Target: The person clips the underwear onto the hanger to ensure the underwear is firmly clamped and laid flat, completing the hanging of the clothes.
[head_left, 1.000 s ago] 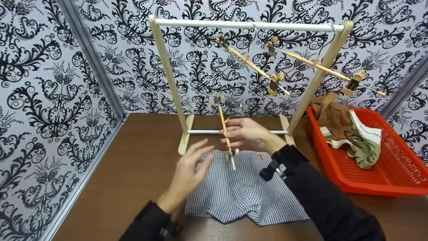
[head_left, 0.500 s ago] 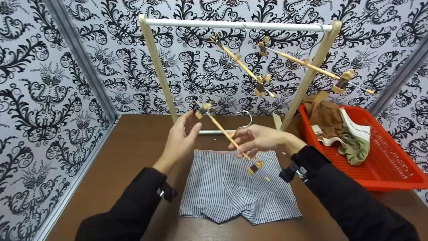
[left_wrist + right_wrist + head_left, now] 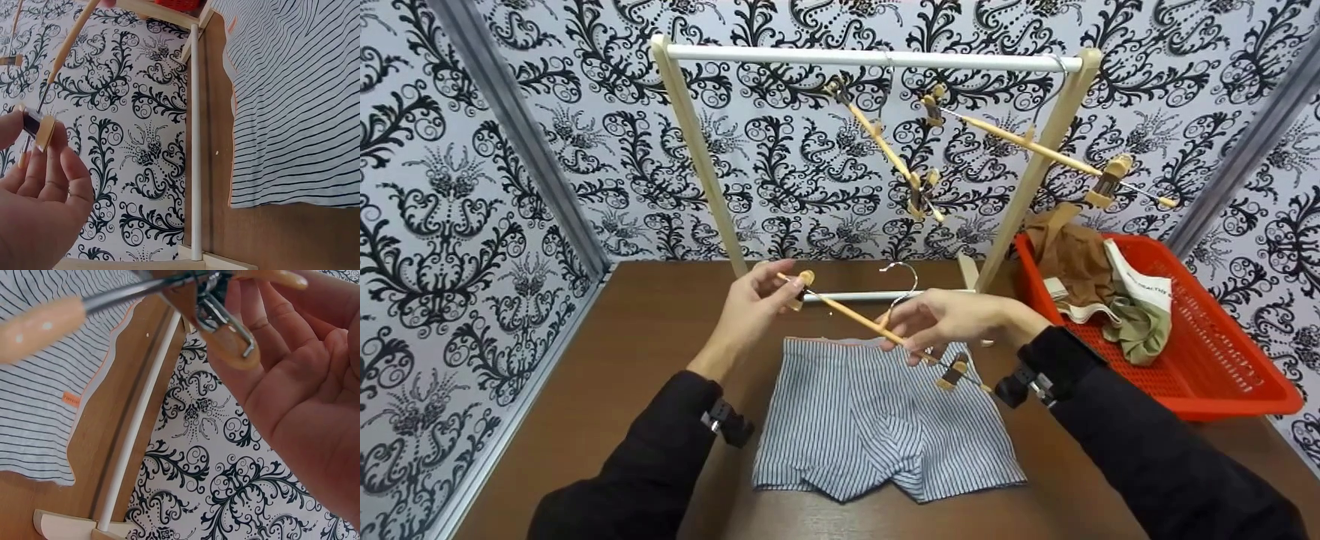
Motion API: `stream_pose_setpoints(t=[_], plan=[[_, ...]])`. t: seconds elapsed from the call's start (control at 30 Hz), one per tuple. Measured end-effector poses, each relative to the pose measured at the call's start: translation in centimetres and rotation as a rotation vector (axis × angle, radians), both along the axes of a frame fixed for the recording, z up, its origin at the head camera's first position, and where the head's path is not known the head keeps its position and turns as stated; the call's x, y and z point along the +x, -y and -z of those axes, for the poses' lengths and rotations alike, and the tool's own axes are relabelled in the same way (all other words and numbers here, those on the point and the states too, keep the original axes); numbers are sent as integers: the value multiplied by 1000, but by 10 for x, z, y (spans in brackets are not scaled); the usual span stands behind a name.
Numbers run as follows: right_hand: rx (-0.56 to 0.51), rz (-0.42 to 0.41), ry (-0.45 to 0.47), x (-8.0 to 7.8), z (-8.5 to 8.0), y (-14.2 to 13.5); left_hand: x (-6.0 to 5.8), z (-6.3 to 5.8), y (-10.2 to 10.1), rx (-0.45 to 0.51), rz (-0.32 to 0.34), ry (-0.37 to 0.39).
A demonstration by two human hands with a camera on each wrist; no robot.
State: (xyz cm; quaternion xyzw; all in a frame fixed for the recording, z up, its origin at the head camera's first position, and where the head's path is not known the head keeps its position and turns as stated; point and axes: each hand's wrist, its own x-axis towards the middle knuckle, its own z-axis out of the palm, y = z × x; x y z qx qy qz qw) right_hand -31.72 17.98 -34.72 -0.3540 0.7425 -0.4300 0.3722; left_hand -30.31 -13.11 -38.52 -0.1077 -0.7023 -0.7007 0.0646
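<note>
A wooden clip hanger [image 3: 851,313] with a metal hook is held aslant above the table. My right hand [image 3: 960,319] grips its bar near the middle, below the hook. At the hanger's left end, my left hand [image 3: 746,311] pinches the clip between thumb and fingers; the left wrist view shows that clip [image 3: 42,132] close up. The other clip [image 3: 230,343] hangs free at the right end, in front of the right palm in the right wrist view. Striped shorts [image 3: 825,420] lie flat on the table beneath, waistband toward the rack, partly covered by the hanger.
Behind the hands stands a rack with a white top rail [image 3: 780,54] and wooden legs. Two more clip hangers hang from it, one mid-rail [image 3: 885,146] and one at the right [image 3: 1027,142]. A red basket [image 3: 1252,375] at the right holds brown and green garments [image 3: 1144,330].
The hanger has turned from nearly end-on to slanting across the view. My left hand, apart from it a second ago, has moved up and taken hold of its left clip.
</note>
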Motion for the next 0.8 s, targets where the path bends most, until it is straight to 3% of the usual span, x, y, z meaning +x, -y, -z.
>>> stream_pose_setpoints(t=[0.2,0.37,0.53,0.6,0.8], plan=[[-14,-24,18,-3,3,-2,-1,1,4,72,47,123],[0,51,-11,-3,3,-7,-3,3,8,167,33,204],[50,194,-151,-1,-4,-23,-4,7,9,306,-5,202],[41,289,-188,1,-7,-31,-5,8,10,361,-16,198],[-88,594,-278,5,2,-48,-5,11,10,449,-86,201]])
